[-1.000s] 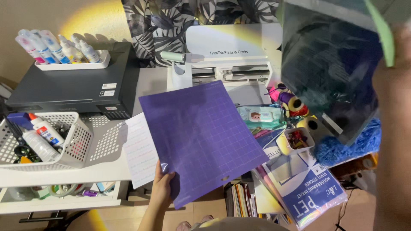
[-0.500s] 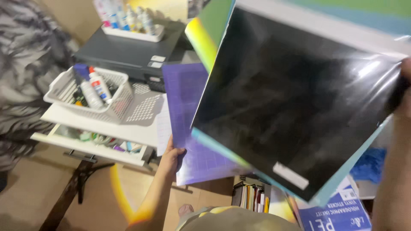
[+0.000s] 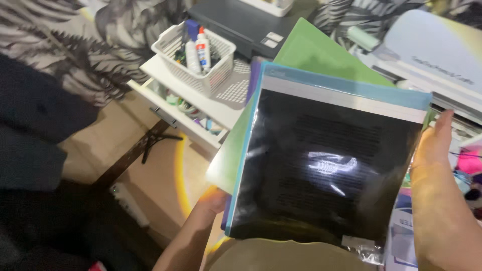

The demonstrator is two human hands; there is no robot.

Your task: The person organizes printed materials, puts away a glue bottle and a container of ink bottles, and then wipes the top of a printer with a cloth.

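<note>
Mats, stacked flat, fill the middle of the view: a blue-edged mat (image 3: 346, 93) carrying a glossy black sheet (image 3: 326, 170) lies on top, a green mat (image 3: 321, 55) shows behind it, and a purple one (image 3: 252, 80) peeks out at the left edge. Far left, a white basket (image 3: 211, 75) with glue bottles (image 3: 198, 52) stands on a white drawer shelf (image 3: 191, 113), beside a dark printer (image 3: 241, 22). The left hand (image 3: 213, 200) holds the stack from below at its near left corner; its fingers are hidden, so I cannot tell their grip. The right hand (image 3: 434, 145) presses flat against the stack's right edge, fingers together. Far right sits a white cutting machine (image 3: 432, 50).
</note>
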